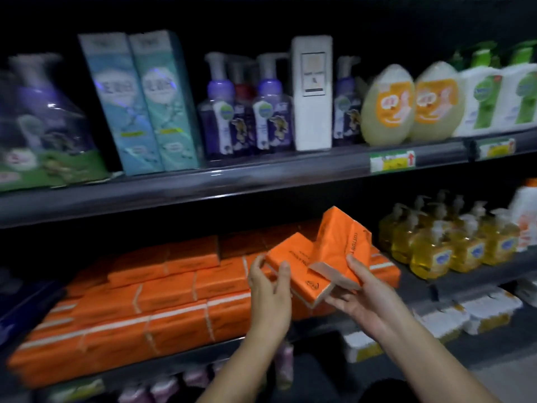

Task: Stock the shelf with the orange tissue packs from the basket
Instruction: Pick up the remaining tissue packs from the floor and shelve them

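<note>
Two orange tissue packs are held in front of the middle shelf (203, 354). The lower pack (299, 266) lies tilted, and my left hand (270, 289) pinches its left end between thumb and fingers. The second pack (343, 242) stands tilted against it, and my right hand (360, 295) grips it from below with the thumb on its side. Behind and to the left, stacked orange tissue packs (139, 309) fill the shelf in several rows. The basket is out of view.
Yellow soap pump bottles (444, 242) stand right of the orange stack. The upper shelf (232, 181) carries purple pump bottles, teal boxes, a white box and pale refill pouches. White packs (465, 315) lie on the lower right shelf; pink items sit below.
</note>
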Action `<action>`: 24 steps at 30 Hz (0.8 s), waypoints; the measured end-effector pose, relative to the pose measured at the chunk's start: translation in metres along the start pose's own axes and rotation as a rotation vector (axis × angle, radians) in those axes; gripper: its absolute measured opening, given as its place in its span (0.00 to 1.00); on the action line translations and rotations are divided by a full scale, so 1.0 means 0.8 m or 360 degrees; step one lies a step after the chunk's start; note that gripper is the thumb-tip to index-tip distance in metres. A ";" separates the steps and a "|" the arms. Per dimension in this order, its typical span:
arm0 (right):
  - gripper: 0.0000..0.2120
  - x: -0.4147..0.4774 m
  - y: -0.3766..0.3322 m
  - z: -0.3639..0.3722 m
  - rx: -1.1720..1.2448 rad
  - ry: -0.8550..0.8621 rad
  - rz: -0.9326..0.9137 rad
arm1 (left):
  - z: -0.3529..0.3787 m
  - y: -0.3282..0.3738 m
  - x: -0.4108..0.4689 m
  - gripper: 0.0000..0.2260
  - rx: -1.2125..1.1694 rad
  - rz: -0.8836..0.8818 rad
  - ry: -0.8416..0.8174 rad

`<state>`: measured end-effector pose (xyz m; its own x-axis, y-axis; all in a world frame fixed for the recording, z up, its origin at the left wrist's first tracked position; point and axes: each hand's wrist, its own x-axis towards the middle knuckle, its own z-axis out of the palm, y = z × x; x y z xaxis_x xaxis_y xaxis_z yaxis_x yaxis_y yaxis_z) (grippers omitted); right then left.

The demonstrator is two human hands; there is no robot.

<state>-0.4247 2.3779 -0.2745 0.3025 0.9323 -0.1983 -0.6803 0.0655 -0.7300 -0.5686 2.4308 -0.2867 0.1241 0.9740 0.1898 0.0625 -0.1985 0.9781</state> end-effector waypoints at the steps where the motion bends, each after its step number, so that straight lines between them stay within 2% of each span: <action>1: 0.13 0.006 0.010 0.011 -0.0003 -0.0012 0.0012 | -0.009 -0.003 0.003 0.28 -0.0131 -0.0088 0.0005; 6: 0.12 0.027 0.050 0.062 -0.0105 -0.0124 0.0098 | -0.052 -0.012 0.018 0.30 -0.0523 -0.0361 -0.0089; 10: 0.13 0.051 0.062 0.086 -0.0428 -0.0144 0.0129 | -0.091 -0.024 0.047 0.24 -0.0618 -0.0327 0.0235; 13: 0.12 0.077 0.058 0.092 -0.0627 -0.0106 0.0027 | -0.131 -0.028 0.071 0.18 -0.0615 -0.0283 0.0545; 15: 0.11 0.094 0.053 0.095 -0.0714 -0.0090 -0.0036 | -0.157 -0.031 0.084 0.17 -0.0591 -0.0271 0.0637; 19: 0.09 0.126 0.046 0.102 -0.0945 -0.0072 -0.0170 | -0.192 -0.039 0.100 0.14 -0.0475 -0.0231 0.0669; 24: 0.16 0.170 0.043 0.113 -0.1149 -0.0011 -0.0196 | -0.218 -0.049 0.107 0.16 -0.0392 -0.0289 0.0619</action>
<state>-0.4670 2.5387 -0.2673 0.3426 0.9357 -0.0844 -0.0314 -0.0784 -0.9964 -0.7330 2.5413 -0.2942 -0.2489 0.9684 -0.0140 -0.1931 -0.0355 0.9805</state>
